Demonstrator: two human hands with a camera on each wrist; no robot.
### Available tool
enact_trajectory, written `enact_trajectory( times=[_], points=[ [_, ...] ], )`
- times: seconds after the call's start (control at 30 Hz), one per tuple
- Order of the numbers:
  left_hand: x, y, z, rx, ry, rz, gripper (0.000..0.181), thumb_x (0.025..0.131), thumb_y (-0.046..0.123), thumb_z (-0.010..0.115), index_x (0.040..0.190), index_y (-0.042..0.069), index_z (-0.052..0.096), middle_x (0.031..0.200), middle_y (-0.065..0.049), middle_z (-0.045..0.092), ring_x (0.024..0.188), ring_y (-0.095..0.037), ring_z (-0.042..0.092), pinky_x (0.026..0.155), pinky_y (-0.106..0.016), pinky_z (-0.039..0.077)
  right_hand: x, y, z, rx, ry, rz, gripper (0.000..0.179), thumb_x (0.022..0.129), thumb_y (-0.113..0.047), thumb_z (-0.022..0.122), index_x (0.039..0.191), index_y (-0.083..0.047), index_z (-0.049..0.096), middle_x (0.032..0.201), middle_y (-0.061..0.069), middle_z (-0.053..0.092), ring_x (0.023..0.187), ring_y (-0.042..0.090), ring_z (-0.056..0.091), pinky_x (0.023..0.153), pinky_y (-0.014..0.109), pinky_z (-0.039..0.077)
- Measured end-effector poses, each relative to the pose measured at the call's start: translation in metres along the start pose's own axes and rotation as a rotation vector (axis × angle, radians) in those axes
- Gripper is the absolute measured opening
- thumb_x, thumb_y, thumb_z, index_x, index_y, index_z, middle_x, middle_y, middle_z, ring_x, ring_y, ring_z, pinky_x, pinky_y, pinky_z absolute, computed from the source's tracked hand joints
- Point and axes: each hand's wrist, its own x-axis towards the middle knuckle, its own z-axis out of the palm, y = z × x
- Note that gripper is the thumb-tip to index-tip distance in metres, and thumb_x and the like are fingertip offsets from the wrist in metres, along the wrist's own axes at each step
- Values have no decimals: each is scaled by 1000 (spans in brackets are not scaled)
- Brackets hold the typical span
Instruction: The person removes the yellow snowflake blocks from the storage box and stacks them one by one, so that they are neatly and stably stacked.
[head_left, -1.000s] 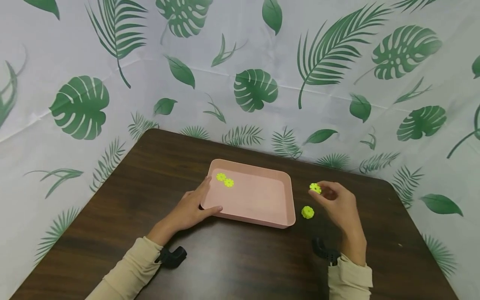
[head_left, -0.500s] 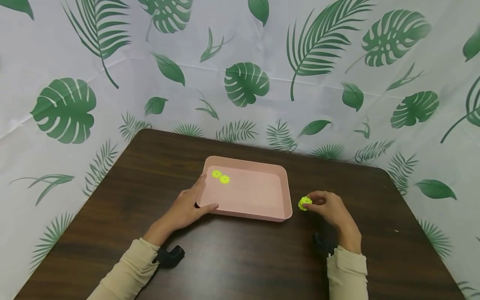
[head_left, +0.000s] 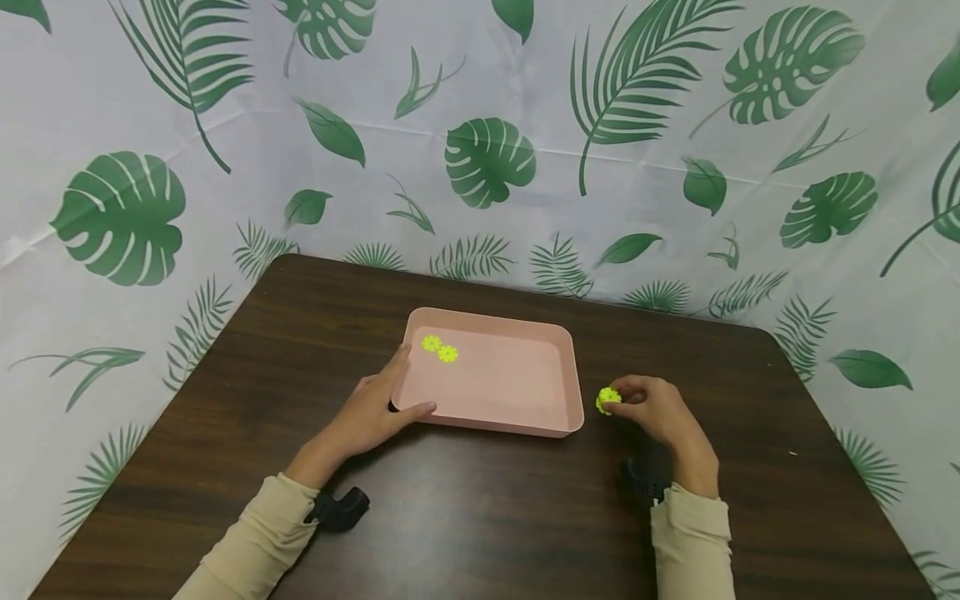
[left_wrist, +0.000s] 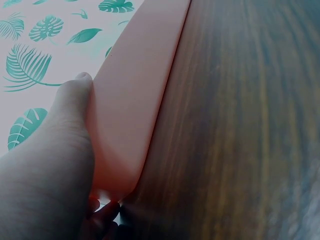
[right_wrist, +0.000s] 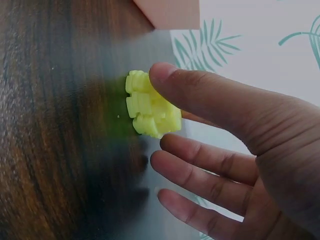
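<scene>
A shallow pink tray (head_left: 510, 375) lies on the brown table. My left hand (head_left: 363, 421) holds its near-left corner; in the left wrist view the thumb (left_wrist: 75, 102) lies along the rim and fingertips show at the corner. Two yellow-green flower-shaped discs (head_left: 447, 353) lie side by side in the tray's far-left part. Just right of the tray, my right hand (head_left: 667, 417) pinches a small stack of flower-shaped discs (right_wrist: 140, 102) between thumb and index finger. The other fingers are spread apart below. The index fingertip is hidden behind the stack.
The dark wood table (head_left: 480, 517) extends around the tray on all sides. A white cloth (head_left: 405, 192) with green leaf prints hangs behind and beside it. Black camera mounts (head_left: 341, 508) sit at both wrists. A tiny pale speck (head_left: 792, 453) lies at the right.
My right hand has lowered the disc it pinched onto the one on the table, and its fingers are now at the stack. My left hand stays on the tray; the head view has shifted slightly.
</scene>
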Motion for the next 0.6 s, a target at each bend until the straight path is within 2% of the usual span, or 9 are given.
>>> enact_trajectory(
  times=[0.13, 0.23, 0.3, 0.4, 0.47, 0.53, 0.6],
  points=[
    [-1, 1, -1, 4, 5, 9, 106, 95, 62, 65, 168, 12, 7, 172, -10, 13, 153, -36, 28, 119, -60, 19, -3, -4, -3, -28, 4, 14, 52, 93, -28, 80, 130, 6, 65, 113, 24, 70, 98, 37, 69, 84, 52, 57],
    [-2, 1, -3, -2, 10, 14, 106, 94, 63, 65, 168, 13, 8, 172, -9, 14, 152, -37, 32, 119, -61, 18, -5, -15, -7, -49, 65, 19, 64, 95, -35, 77, 140, 6, 57, 127, 31, 63, 111, 45, 65, 90, 59, 54],
    [-1, 0, -3, -6, 11, 19, 106, 94, 63, 65, 168, 13, 8, 172, -9, 14, 151, -38, 33, 119, -60, 18, -4, -30, -7, -44, 125, -12, 59, 97, -34, 75, 137, 6, 59, 127, 31, 63, 112, 46, 64, 91, 60, 53],
    [-2, 0, -4, -13, 8, 22, 106, 94, 62, 65, 168, 12, 8, 172, -9, 15, 151, -38, 34, 120, -59, 19, 8, -67, -2, -31, 149, -117, 43, 98, -26, 74, 126, 7, 68, 120, 26, 67, 105, 41, 68, 90, 58, 55],
    [-2, 0, -4, -8, 13, 34, 105, 95, 60, 66, 167, 11, 8, 171, -12, 16, 150, -39, 34, 119, -60, 19, 24, -96, 6, -26, 107, -206, 35, 97, -21, 75, 120, 5, 72, 113, 22, 71, 99, 36, 69, 87, 54, 57],
    [-2, 1, -5, -6, 15, 32, 104, 95, 59, 66, 168, 11, 9, 171, -12, 17, 150, -38, 34, 119, -61, 20, 43, -125, 19, -24, 15, -270, 31, 97, -19, 75, 119, 3, 74, 109, 18, 72, 97, 32, 68, 85, 50, 57],
    [-3, 1, -3, -7, 19, 30, 103, 96, 58, 67, 167, 10, 9, 170, -13, 19, 150, -38, 34, 119, -61, 20, 63, -147, 36, -49, -83, -301, 31, 97, -20, 75, 120, 1, 74, 108, 14, 73, 97, 30, 68, 84, 46, 57]
  ],
)
